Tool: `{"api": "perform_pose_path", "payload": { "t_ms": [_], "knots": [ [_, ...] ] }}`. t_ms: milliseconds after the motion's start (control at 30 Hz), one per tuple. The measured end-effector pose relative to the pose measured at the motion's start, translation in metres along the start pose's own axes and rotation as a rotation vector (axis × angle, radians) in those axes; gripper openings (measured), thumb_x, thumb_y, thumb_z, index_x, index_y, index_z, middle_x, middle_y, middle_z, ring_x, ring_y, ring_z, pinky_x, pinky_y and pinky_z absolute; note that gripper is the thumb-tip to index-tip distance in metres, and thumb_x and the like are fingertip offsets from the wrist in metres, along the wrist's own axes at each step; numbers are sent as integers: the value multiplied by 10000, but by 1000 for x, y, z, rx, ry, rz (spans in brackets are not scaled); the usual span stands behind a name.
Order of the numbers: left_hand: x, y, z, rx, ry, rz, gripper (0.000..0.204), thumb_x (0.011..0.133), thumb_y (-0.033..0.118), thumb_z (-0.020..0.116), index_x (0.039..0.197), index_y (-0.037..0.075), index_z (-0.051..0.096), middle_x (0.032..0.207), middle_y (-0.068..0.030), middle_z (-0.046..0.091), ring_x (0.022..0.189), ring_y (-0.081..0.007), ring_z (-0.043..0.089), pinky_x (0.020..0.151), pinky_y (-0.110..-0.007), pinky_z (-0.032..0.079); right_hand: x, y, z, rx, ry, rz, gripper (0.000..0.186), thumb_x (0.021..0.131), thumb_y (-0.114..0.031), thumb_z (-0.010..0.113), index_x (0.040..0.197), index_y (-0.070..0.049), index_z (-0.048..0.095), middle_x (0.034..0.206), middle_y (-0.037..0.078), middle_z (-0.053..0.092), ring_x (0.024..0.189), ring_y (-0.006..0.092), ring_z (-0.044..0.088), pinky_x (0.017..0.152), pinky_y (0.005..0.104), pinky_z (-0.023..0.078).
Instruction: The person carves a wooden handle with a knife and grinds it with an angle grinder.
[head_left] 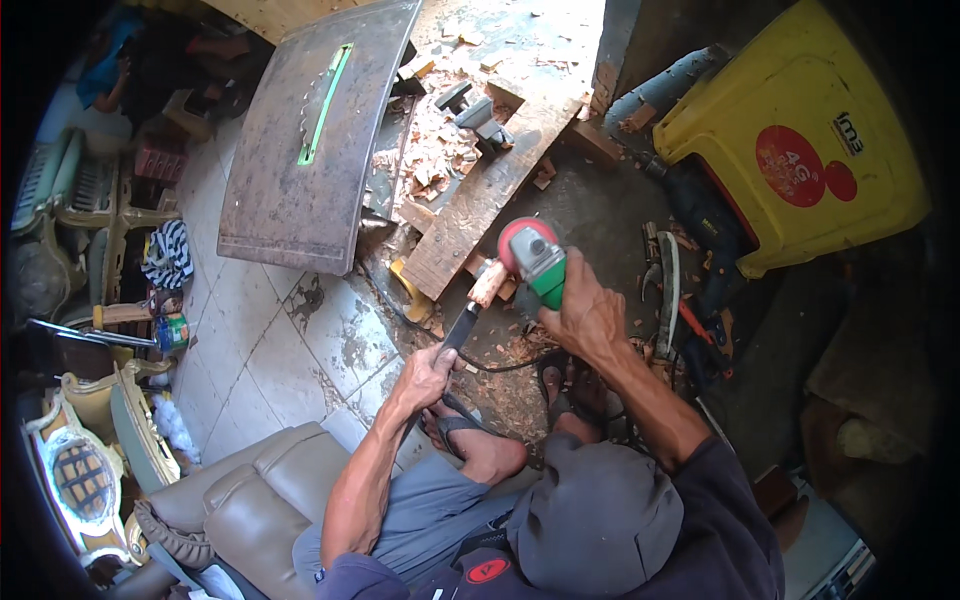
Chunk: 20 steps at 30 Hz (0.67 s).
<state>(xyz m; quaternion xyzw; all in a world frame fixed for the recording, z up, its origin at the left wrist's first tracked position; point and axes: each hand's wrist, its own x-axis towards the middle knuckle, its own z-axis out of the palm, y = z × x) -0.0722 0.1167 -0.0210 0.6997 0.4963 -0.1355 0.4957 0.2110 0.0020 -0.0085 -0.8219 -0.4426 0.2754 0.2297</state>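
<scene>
My left hand point(424, 374) is closed around the dark flat blade of a long knife point(461, 328). The knife slants up and away, its reddish-brown wooden handle point(488, 284) at the far end. In my right hand point(590, 318) is a green and grey angle grinder point(541, 262), gripped round its body. The grinder's red disc point(513, 240) meets or nearly meets the end of the wooden handle; the exact contact is too small to tell. Part of the blade below my left hand is hidden by the hand and arm.
Beyond the knife lies a thick wooden plank point(490, 200) amid wood shavings point(440, 160). A table saw top point(310, 130) stands at the far left, its blade in a green slot. A yellow plastic stool point(790, 140), a drill point(705, 215) and a cable point(515, 367) are nearby.
</scene>
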Motion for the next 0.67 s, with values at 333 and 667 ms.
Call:
{"api": "perform_pose_path", "payload": {
  "t_ms": [333, 667],
  "knots": [
    [3, -7, 1, -200, -80, -5, 400, 1103, 350, 486, 960, 26, 673, 612, -48, 577, 546, -156, 550, 534, -346, 446, 1, 0, -5, -62, -76, -99, 909, 782, -270, 782, 1513, 17, 323, 1201, 275, 621, 931, 499, 697, 791, 593, 558],
    [3, -21, 2, -403, -200, -78, 442, 1115, 444, 478, 966, 61, 639, 585, -12, 544, 457, -107, 462, 432, -294, 372, -11, -13, 3, 31, -76, 19, 966, 749, -272, 800, 1561, -63, 323, 1302, 275, 621, 1103, 443, 681, 897, 539, 565]
  ]
}}
